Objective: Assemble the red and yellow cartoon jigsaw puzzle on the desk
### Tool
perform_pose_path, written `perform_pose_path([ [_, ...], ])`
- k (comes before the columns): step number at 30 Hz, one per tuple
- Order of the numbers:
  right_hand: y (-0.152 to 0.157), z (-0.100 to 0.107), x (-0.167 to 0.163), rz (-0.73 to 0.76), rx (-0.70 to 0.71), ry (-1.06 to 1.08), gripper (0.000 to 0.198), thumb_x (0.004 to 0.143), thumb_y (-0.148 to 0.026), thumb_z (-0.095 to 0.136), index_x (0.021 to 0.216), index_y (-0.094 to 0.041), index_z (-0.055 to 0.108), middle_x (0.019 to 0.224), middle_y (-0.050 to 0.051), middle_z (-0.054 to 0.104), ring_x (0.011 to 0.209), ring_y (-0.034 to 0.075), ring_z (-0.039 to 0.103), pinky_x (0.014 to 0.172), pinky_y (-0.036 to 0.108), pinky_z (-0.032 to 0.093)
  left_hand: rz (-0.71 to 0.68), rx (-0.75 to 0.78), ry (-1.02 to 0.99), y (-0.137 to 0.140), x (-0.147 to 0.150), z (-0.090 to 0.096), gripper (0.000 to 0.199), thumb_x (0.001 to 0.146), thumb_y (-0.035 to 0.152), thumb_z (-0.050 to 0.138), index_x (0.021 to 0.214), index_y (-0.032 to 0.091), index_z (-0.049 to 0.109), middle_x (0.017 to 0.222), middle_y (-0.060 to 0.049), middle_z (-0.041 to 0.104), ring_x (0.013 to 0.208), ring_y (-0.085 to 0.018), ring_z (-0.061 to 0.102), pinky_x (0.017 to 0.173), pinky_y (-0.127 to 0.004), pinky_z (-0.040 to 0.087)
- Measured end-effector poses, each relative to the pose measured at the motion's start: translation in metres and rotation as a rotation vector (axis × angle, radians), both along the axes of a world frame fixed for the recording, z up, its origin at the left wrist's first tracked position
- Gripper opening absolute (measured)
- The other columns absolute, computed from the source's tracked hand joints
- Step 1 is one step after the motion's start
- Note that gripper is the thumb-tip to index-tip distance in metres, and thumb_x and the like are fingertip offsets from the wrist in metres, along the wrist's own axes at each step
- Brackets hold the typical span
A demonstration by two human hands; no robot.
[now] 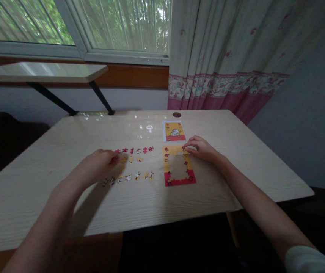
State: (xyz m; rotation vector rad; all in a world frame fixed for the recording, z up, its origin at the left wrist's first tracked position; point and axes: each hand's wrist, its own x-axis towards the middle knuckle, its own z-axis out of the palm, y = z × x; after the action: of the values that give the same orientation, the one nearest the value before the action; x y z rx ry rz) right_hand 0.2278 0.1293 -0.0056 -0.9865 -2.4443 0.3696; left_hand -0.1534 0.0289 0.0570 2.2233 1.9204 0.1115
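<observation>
Head view: left hand [101, 163] at left end of loose puzzle pieces [128, 177], grip can't be made out. Right hand [200, 147] at puzzle border's [167, 178] upper right corner, grip unclear too. Picture card [175, 132] just beyond; all on worktop [139, 204].

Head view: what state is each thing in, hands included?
Puzzle border: assembled, middle unfilled.
Loose pieces: separate, spread in rows left of the border.
Picture card: flat, just beyond the border.
Left hand: fingers bent at the loose pieces; grip unclear.
Right hand: fingertips at the border's far right corner; grip unclear.
Curtain: hanging in folds.
</observation>
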Motion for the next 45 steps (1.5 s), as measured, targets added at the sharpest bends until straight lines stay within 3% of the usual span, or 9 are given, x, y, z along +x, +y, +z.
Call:
perform_pose_path([
  [3,0.0,-0.001,0.0,0.002,0.01,0.007,0.021,0.085,-0.031,0.057,0.098,-0.02,0.07,0.096,0.008,0.059,0.091,0.019,0.055,0.085,0.036,0.044,0.058,-0.092,0.093,-0.012,-0.009,-0.008,0.026,0.081,0.029,0.047,0.06,0.017,0.057,0.062,-0.005,0.06,0.057,-0.016,0.048,0.058,-0.027,0.032],
  [7,0.0,-0.002,0.001,0.0,0.031,0.008,0.02,0.085,-0.03,0.056,0.097,-0.021,0.069,0.095,0.007,0.059,0.09,0.019,0.055,0.084,0.036,0.045,0.136,-0.069,-0.004,-0.019,0.003,-0.018,0.029,0.076,0.045,0.053,0.062,0.02,0.059,0.062,-0.006,0.062,0.055,-0.019,0.051,0.053,-0.028,0.03],
  [14,0.0,0.001,0.001,-0.002,0.046,0.009,0.02,0.085,-0.03,0.056,0.096,-0.018,0.069,0.095,0.009,0.059,0.091,0.019,0.055,0.085,0.036,0.045,0.14,-0.041,-0.073,-0.011,-0.002,-0.033,0.013,0.072,0.03,0.055,0.066,0.021,0.062,0.065,-0.006,0.064,0.059,-0.021,0.055,0.057,-0.03,0.034],
  [18,-0.002,0.002,0.0,-0.008,0.038,0.019,0.02,0.085,-0.029,0.056,0.095,-0.019,0.069,0.095,0.008,0.058,0.091,0.019,0.055,0.084,0.035,0.045,0.107,-0.119,-0.099,-0.006,-0.006,-0.033,0.014,0.071,0.028,0.053,0.074,0.02,0.064,0.072,-0.007,0.067,0.066,-0.022,0.058,0.062,-0.031,0.038],
  [25,-0.002,0.001,-0.001,-0.008,0.02,0.041,0.018,0.085,-0.029,0.056,0.094,-0.02,0.069,0.094,0.007,0.059,0.089,0.018,0.056,0.083,0.035,0.045,0.044,-0.167,-0.148,-0.001,-0.005,-0.027,0.012,0.066,0.027,0.053,0.072,0.018,0.06,0.069,-0.006,0.066,0.063,-0.02,0.058,0.06,-0.03,0.038],
  [36,-0.003,0.002,-0.002,0.006,0.031,0.056,0.018,0.085,-0.028,0.056,0.094,-0.021,0.069,0.093,0.007,0.058,0.087,0.017,0.056,0.08,0.033,0.046,-0.001,-0.134,-0.197,-0.008,-0.001,-0.021,0.01,0.068,0.029,0.052,0.07,0.019,0.054,0.063,-0.002,0.059,0.057,-0.017,0.051,0.057,-0.028,0.035],
  [41,-0.005,0.003,-0.006,0.0,0.047,0.082,0.017,0.085,-0.026,0.056,0.091,-0.019,0.07,0.091,0.008,0.061,0.086,0.018,0.058,0.08,0.034,0.047,-0.04,-0.203,-0.425,-0.008,0.013,-0.008,0.019,0.071,0.037,0.055,0.069,0.019,0.053,0.061,0.0,0.053,0.056,-0.013,0.046,0.054,-0.025,0.034],
  [45,-0.013,0.004,-0.017,0.041,0.105,0.171,0.016,0.087,-0.027,0.054,0.09,-0.02,0.068,0.089,0.007,0.063,0.086,0.018,0.06,0.078,0.033,0.049,-0.053,-0.249,-0.774,0.005,0.052,0.006,0.022,0.071,0.039,0.057,0.073,0.018,0.054,0.07,-0.001,0.057,0.062,-0.012,0.048,0.058,-0.024,0.037],
])
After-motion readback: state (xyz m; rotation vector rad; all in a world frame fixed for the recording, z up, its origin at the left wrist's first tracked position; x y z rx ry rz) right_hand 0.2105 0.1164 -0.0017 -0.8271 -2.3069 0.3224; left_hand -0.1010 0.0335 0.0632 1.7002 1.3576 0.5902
